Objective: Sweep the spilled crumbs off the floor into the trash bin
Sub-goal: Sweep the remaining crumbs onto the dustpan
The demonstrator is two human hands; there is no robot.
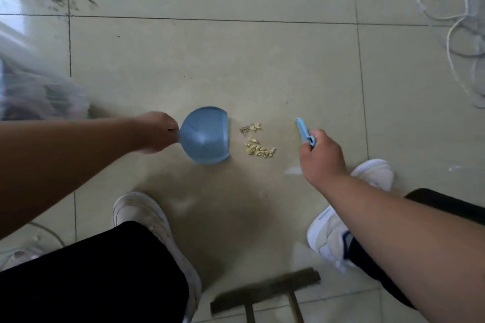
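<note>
A small pile of yellowish crumbs [257, 141] lies on the pale tiled floor. Just left of it sits a blue dustpan [204, 135], its open edge facing the crumbs; my left hand [154, 131] grips its handle. Right of the crumbs, my right hand [321, 157] holds a small blue brush [304, 131], whose head is a short way from the pile. A bin lined with a clear plastic bag [34, 86] stands at the far left.
My two white shoes [147, 217] [372, 173] are planted below the crumbs. White cables [451, 13] coil at the top right. A brown wooden piece [265, 294] lies at the bottom centre. Dark smudges mark the tiles at top left.
</note>
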